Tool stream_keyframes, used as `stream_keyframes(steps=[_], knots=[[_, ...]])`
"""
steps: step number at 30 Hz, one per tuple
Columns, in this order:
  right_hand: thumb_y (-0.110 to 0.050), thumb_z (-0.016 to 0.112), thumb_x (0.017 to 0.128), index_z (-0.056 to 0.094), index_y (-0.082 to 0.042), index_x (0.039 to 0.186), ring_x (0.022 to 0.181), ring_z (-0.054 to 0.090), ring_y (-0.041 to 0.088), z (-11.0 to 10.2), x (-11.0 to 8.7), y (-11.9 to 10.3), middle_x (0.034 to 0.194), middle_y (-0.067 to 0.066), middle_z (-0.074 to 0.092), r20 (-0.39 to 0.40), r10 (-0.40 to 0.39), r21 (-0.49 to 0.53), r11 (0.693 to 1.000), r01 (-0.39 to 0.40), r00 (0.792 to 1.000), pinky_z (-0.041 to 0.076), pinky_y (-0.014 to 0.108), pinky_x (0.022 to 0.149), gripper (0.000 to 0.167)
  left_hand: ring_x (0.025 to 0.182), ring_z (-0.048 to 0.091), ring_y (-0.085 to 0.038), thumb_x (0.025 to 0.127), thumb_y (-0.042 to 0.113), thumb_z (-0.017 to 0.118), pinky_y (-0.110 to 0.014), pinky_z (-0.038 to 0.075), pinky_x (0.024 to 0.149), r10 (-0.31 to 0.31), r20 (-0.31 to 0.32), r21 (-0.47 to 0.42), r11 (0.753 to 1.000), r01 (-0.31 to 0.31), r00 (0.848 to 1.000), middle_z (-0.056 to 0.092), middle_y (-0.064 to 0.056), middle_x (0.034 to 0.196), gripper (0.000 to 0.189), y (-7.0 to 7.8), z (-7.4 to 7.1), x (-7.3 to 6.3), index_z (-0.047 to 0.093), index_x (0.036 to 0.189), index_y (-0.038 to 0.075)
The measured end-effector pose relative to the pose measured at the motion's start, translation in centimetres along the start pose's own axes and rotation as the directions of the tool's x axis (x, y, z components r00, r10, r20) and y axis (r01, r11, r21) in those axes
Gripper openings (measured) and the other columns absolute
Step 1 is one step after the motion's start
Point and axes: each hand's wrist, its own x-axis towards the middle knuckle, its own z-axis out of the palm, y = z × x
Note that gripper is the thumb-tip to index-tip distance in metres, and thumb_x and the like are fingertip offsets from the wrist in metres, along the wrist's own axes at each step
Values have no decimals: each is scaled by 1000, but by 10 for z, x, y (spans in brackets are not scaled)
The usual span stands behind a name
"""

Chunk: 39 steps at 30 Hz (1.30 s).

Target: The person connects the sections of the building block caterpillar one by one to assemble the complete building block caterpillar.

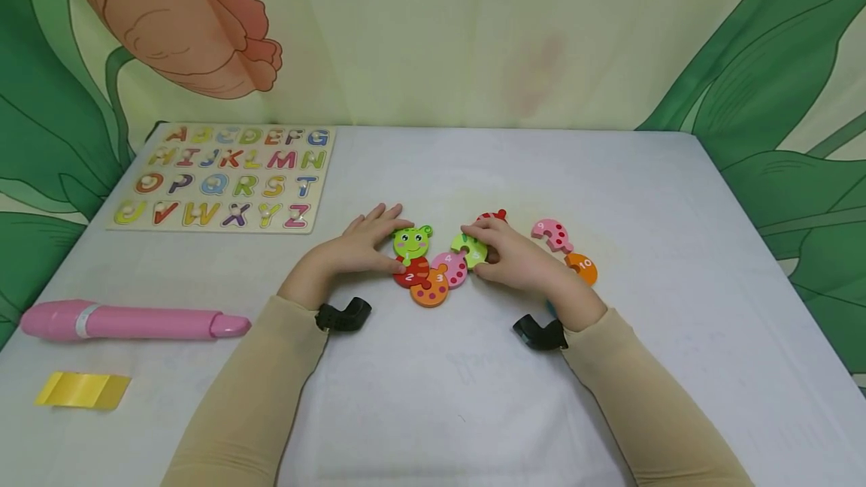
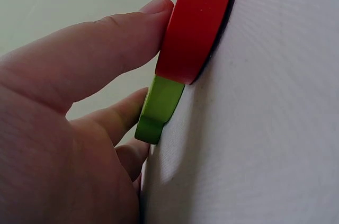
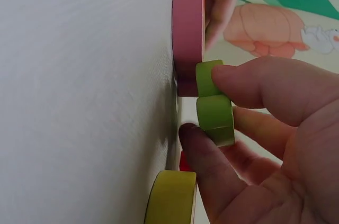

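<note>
Altogether: white counter; alphabet board, back left; pink tapered tube, left; yellow strip, in front of it. Left hand: fingers spread wide, thumb touches red piece 2. Right hand: thumb and fingers pinch a green piece just beside pink piece 4. Second red piece, partly hidden behind right hand; blue piece, mostly covered by right wrist; yellow piece, cut off in right wrist view.

Letters A to Z are set in four rows on the pale board. The left red piece is marked 2, the lower orange piece 3, the left pink piece 4; on the right orange piece a 0 can be read.
</note>
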Motion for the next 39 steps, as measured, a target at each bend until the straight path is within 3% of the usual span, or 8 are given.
stream_keyframes(steps=[5,11,17,22,26,29,34,39], knots=[[-17,61,83,39,-14,137,96,47,19,0,-1,0,127,6,45,-22,-8,27,1000,9,1000,46,32,81,59,142,-6,-24,76,34,65,-48,-3,114,-2,-1,1,1000,2,1000,8,-1,154,70,1,0,0,36,139,21],[-14,62,82,48,-11,130,118,44,22,2,0,0,133,8,47,-28,-7,5,1000,7,1000,42,40,99,50,142,-5,-24,76,34,65,-49,-3,113,4,-7,5,1000,-4,1000,8,-2,154,70,1,-1,0,36,138,21],[-15,61,83,47,-10,131,124,41,25,4,3,2,135,9,45,-20,-8,-41,999,7,1000,39,42,102,51,142,-5,-25,76,34,65,-49,-3,113,1,-8,7,1000,0,1000,8,-2,154,70,2,-2,-1,36,138,20],[-18,61,85,46,-11,131,118,44,26,-12,-6,-3,134,9,45,-78,-33,39,999,36,996,41,43,99,50,142,-5,-25,76,35,65,-49,-3,114,-1,-9,9,1000,1,1000,8,-2,154,71,3,-3,-2,36,139,20],[-18,58,88,47,-9,130,118,45,27,-36,-23,-3,132,9,47,-198,-64,136,986,92,978,41,46,98,45,142,-6,-25,76,34,65,-49,-3,114,5,-10,6,1000,-5,1000,7,-2,154,71,3,-2,-2,36,139,21],[-20,57,89,47,-7,129,120,45,28,-52,-43,-1,133,9,46,-240,-67,152,983,106,969,41,48,98,44,142,-6,-25,76,34,66,-49,-3,114,7,-2,3,1000,-7,1000,7,-2,154,71,2,-1,-2,36,139,21],[-21,58,88,48,-7,128,119,44,28,-66,-76,9,131,11,47,-231,-66,82,993,87,971,40,52,96,43,142,-6,-24,76,34,65,-48,-3,114,4,-3,0,1000,-4,1000,7,-2,155,71,1,0,-4,35,139,20],[-24,63,85,46,-10,129,115,45,34,-69,-100,25,131,13,47,-167,-6,-23,1000,2,986,42,56,90,49,142,-6,-24,76,33,66,-48,-4,114,3,-2,-8,1000,-3,1000,7,-1,154,71,2,-1,-3,35,139,20]])
